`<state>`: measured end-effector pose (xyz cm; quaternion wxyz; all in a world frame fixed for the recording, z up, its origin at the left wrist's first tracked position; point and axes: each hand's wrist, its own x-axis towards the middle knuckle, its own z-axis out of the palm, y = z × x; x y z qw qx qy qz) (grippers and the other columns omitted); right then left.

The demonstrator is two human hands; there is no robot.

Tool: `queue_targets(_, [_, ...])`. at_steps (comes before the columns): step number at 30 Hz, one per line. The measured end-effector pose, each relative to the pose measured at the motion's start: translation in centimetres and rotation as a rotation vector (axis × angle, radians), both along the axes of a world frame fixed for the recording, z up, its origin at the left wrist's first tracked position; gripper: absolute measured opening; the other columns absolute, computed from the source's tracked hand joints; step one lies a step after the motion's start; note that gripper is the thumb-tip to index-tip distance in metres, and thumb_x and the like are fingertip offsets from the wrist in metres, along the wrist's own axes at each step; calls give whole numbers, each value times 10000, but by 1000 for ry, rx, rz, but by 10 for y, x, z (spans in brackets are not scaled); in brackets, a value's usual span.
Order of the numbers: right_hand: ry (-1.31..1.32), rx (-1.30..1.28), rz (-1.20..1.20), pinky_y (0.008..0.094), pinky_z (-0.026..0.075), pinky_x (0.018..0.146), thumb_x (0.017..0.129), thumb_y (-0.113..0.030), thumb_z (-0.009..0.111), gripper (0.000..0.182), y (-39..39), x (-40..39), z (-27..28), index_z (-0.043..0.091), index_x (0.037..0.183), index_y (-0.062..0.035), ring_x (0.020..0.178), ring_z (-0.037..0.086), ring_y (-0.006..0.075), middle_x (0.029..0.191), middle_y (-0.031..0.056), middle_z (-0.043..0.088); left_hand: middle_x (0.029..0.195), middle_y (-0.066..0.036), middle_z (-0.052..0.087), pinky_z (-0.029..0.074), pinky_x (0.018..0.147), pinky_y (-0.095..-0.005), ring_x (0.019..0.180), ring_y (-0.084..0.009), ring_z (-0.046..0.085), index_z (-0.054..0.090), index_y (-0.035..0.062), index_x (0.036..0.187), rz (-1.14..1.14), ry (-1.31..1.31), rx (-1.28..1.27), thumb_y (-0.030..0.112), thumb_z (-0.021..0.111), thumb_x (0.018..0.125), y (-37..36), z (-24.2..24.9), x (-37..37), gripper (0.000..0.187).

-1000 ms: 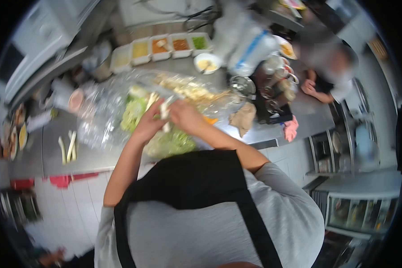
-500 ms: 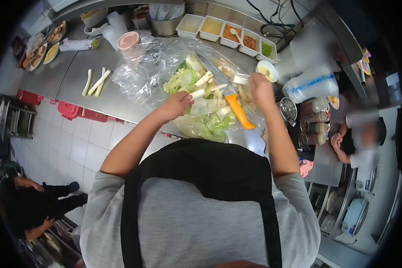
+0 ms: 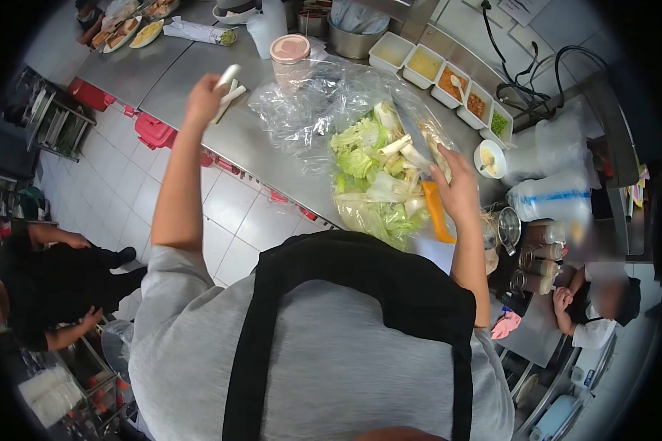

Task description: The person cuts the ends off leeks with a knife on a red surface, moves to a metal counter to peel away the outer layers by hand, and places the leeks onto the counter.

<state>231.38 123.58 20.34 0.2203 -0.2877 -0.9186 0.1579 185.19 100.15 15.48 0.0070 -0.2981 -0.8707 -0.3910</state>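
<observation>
Between its fingers my left hand holds a white stalk piece, just above other white stalks lying on the steel counter. My right hand has its fingers apart over the heap of green and white vegetable scraps on a clear plastic bag; nothing shows in its grasp. Near that hand a knife with an orange handle rests on the scraps, its blade pointing away from me.
Behind the bag stand a pink-lidded container, a metal pot and several white food trays. A small white bowl is at right. One person is at far right, another at left.
My left hand has moved left from the scraps to the stalks, carrying the white piece. My right hand has let go of its white piece and opened. The view has shifted.
</observation>
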Motion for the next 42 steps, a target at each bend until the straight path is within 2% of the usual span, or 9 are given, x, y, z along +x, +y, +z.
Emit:
queue_targets(2, [28, 17, 13, 380, 429, 902, 827, -160, 618, 314, -4, 2, -3, 597, 1127, -66, 1045, 549, 339, 1105, 172, 591, 988, -172, 649, 472, 805, -377, 932, -319, 617, 621, 114, 1045, 179, 88, -259, 294, 619, 813, -14, -18, -44, 294])
queue_targets(8, [94, 58, 181, 378, 442, 866, 767, -73, 609, 221, 15, -54, -17, 653, 983, -77, 987, 552, 321, 1035, 111, 617, 1151, -119, 588, 374, 959, -433, 1131, -307, 508, 593, 238, 1140, 199, 103, -503, 376, 563, 839, -6, -81, -117, 332])
queue_targets(12, [-143, 428, 242, 377, 448, 848, 712, -41, 606, 276, 23, -77, -42, 657, 975, -105, 986, 559, 289, 1032, 84, 625, 1151, -108, 582, 356, 968, -440, 1134, -300, 490, 575, 231, 1169, 327, 458, -220, 372, 586, 826, 37, -29, -41, 371])
queue_targets(14, [-125, 369, 205, 377, 448, 851, 703, -43, 631, 295, 25, -77, -41, 662, 985, -125, 990, 560, 286, 1032, 78, 629, 1140, -102, 581, 354, 968, -432, 1125, -302, 488, 583, 198, 1158, 269, 608, -43, 326, 611, 818, 54, 6, -7, 364])
queue_targets(17, [17, 55, 148, 341, 468, 797, 711, -58, 678, 305, 28, -77, -21, 663, 1009, -121, 922, 592, 231, 987, 59, 647, 1108, -91, 590, 411, 906, -404, 1041, -272, 534, 593, 146, 1130, -152, 617, 274, 206, 656, 789, 72, 49, 41, 352])
queue_targets(21, [282, -762, 152, 247, 483, 662, 752, -112, 729, 301, 17, -68, 2, 653, 1038, -56, 759, 605, 103, 874, 22, 661, 1001, -42, 596, 486, 675, -252, 770, -118, 584, 588, 90, 1083, -686, -361, 341, 111, 685, 774, 102, 49, 147, 324])
queue_targets(23, [281, -817, 94, 214, 471, 620, 776, -123, 720, 286, 8, -62, 12, 647, 1034, -24, 717, 582, 62, 838, 7, 653, 933, -27, 599, 478, 638, -223, 744, -91, 578, 571, 93, 1100, -769, -660, 369, 97, 689, 786, 113, 46, 199, 335])
queue_targets(32, [459, -848, -12, 174, 402, 585, 861, -139, 638, 170, -8, -45, -19, 659, 964, -5, 663, 482, 20, 749, -19, 603, 866, -34, 619, 493, 648, -241, 726, -122, 600, 529, 61, 1081, -712, -1113, 484, 82, 660, 829, 141, 22, 268, 285])
queue_targets(42, [521, -772, 27, 237, 473, 637, 844, -142, 645, 195, -23, -50, -30, 659, 994, -18, 725, 589, 108, 846, 49, 641, 798, -41, 566, 516, 583, -283, 699, -147, 601, 457, 85, 930, -526, -1272, 557, 106, 676, 825, 136, 30, 276, 244])
